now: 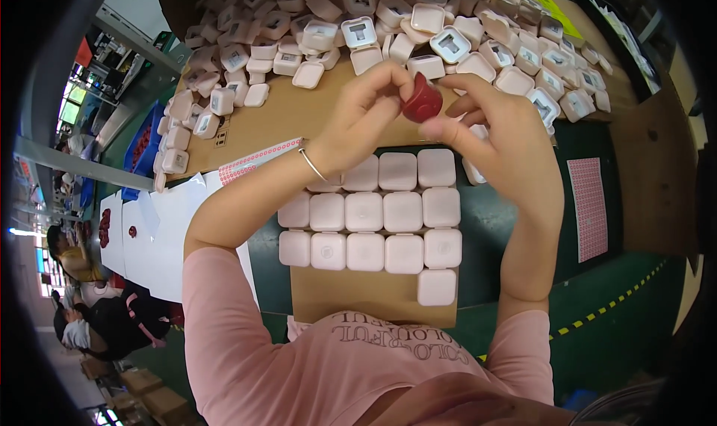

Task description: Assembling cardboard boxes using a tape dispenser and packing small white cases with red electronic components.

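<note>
Between my two hands, over the near edge of the cardboard, is a small glossy red piece, rounded with a pointed tip. My left hand is closed on its left side, thumb and forefinger pinched together. The curled fingers and thumb of my right hand close around its right side; some fingertips are hidden. Just below my hands, pale pink square cases lie in rows on a cardboard sheet. One single case sits at the near right of the rows.
A big heap of pale pink cases, many open, covers the far cardboard. A printed sticker sheet lies right, another left. A blue bin with red pieces stands far left. More red pieces lie on white paper. People sit beyond.
</note>
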Demonstrator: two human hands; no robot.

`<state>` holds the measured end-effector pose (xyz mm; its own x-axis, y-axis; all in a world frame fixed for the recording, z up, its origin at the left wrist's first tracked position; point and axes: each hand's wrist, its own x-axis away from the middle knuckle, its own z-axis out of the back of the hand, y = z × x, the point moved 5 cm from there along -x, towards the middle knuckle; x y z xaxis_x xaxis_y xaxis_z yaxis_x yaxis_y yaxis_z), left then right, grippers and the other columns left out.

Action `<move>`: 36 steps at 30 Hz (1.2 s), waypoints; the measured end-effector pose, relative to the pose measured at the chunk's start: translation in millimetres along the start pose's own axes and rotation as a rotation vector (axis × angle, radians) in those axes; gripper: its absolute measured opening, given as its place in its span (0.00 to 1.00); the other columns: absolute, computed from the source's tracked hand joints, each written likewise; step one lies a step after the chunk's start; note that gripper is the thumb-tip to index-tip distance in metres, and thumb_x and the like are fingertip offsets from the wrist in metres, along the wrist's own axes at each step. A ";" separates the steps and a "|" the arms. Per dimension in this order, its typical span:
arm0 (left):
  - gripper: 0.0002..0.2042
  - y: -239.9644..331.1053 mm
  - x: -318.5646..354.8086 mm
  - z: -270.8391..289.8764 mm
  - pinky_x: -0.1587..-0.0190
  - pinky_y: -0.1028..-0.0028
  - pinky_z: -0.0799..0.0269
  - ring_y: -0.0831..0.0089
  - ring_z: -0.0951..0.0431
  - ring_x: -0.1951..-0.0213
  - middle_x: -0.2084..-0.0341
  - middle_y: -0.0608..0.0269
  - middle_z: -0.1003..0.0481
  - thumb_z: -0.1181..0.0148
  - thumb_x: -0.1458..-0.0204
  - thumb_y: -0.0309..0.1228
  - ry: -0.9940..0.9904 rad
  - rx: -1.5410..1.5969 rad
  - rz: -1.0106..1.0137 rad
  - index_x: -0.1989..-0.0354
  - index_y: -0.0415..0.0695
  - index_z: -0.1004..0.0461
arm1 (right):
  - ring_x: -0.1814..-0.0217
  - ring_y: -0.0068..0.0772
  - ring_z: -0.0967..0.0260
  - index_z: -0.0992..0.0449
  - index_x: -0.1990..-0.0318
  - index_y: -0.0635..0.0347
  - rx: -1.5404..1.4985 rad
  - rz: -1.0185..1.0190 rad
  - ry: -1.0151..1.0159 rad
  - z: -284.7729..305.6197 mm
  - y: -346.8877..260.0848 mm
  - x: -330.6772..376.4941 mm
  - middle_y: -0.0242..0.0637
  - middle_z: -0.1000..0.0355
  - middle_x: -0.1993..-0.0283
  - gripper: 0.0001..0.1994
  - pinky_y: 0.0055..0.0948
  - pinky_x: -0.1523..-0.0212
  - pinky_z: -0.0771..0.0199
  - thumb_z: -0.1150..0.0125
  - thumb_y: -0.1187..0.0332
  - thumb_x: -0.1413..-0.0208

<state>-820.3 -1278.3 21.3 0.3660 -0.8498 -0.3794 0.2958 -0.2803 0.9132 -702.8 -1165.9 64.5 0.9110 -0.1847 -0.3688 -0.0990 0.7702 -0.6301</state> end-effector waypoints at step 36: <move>0.33 1.5 77.0 40.4 0.48 0.70 0.31 0.73 0.32 0.47 0.52 0.62 0.32 0.29 0.62 0.23 0.194 0.116 0.152 0.46 0.47 0.41 | 0.60 0.35 0.27 0.25 0.57 0.62 -0.091 0.320 0.142 -50.5 -39.0 4.4 0.39 0.26 0.59 0.20 0.27 0.60 0.26 0.28 0.72 0.62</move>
<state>-827.3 -1362.2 -0.6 0.5639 -0.7877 -0.2481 0.1261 -0.2148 0.9685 -715.2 -1227.6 52.9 0.7644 -0.0310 -0.6440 -0.4107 0.7465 -0.5235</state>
